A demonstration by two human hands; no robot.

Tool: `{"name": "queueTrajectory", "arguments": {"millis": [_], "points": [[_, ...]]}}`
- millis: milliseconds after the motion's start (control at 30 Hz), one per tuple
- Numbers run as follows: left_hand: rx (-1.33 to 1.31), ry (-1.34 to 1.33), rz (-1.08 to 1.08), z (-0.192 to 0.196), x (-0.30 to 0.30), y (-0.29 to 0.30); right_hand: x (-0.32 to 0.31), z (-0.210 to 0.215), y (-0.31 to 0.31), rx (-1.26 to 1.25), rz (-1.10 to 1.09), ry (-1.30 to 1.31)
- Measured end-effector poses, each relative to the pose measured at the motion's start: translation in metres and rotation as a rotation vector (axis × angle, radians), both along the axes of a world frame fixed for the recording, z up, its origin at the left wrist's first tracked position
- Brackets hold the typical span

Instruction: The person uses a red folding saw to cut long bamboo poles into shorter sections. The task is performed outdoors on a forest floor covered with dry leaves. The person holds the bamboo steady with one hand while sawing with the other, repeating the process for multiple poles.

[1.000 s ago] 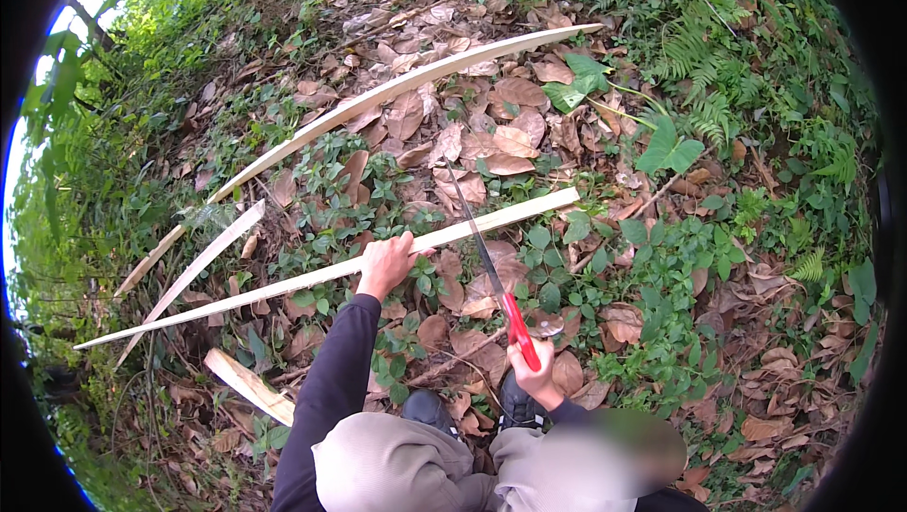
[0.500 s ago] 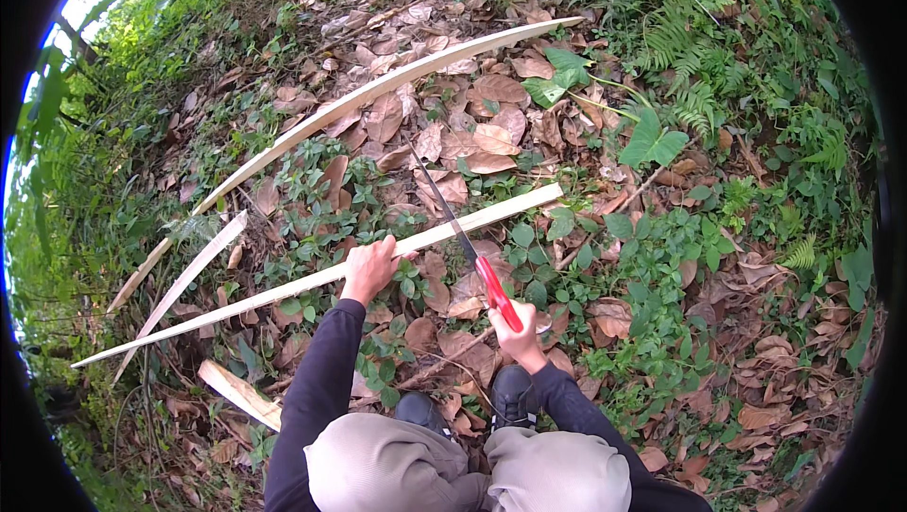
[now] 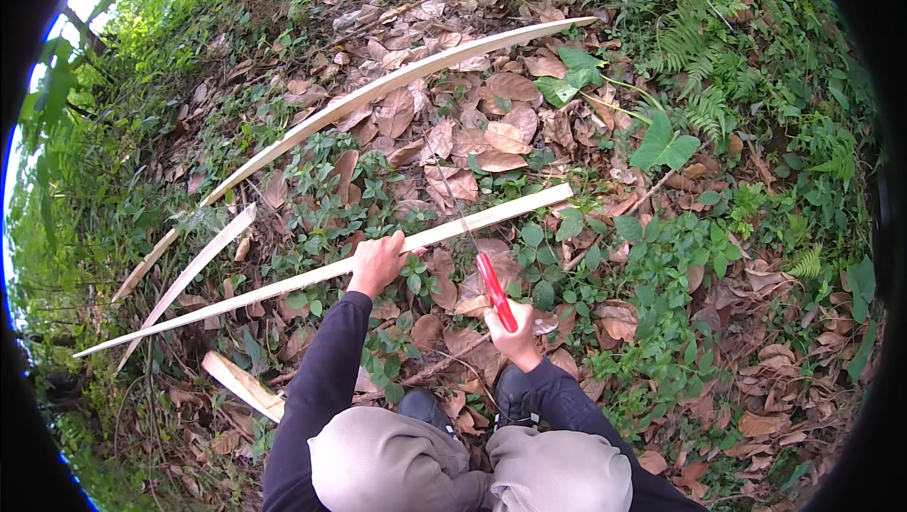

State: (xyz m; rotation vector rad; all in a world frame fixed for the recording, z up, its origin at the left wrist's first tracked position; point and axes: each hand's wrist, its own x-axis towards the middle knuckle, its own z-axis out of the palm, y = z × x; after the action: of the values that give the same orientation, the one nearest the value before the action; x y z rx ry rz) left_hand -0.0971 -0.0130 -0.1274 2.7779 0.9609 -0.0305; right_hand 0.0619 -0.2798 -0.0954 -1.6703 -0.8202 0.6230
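The pale wooden strip [image 3: 302,280] slants over ground [image 3: 756,422] strewn with brown leaves, a longer plank [image 3: 378,89] beyond it and ferns [image 3: 704,63] farther off. The left hand [image 3: 376,266] is clamped on the strip; the right hand [image 3: 515,331] is wrapped around a red-handled handsaw [image 3: 488,273], which crosses the strip toward its right end. Whether it bites into the wood, I can't make out.
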Motion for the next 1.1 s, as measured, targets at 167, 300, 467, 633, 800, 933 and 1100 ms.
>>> {"name": "queueTrajectory", "arguments": {"millis": [167, 300, 467, 633, 800, 933, 1100], "points": [[0.046, -0.082, -0.01, -0.005, 0.003, -0.001, -0.015, 0.014, -0.111, 0.022, 0.037, -0.089], [0.05, -0.083, -0.019, -0.006, 0.01, -0.001, 0.007, 0.007, -0.014, -0.007, -0.008, -0.064], [0.052, -0.022, 0.008, -0.007, 0.0, 0.002, -0.01, 0.015, -0.055, -0.056, 0.029, -0.005], [0.036, -0.094, 0.0, -0.011, 0.003, 0.0, -0.014, 0.025, -0.099, -0.016, 0.032, -0.03], [-0.012, 0.0, 0.0, -0.003, 0.002, 0.007, 0.001, -0.008, -0.014, -0.006, 0.004, -0.039], [-0.002, -0.055, 0.006, -0.003, 0.003, 0.004, -0.025, 0.022, -0.115, -0.017, 0.002, 0.041], [0.032, -0.072, 0.004, 0.001, 0.005, 0.001, 0.005, 0.002, -0.029, -0.021, 0.037, -0.062]]}}
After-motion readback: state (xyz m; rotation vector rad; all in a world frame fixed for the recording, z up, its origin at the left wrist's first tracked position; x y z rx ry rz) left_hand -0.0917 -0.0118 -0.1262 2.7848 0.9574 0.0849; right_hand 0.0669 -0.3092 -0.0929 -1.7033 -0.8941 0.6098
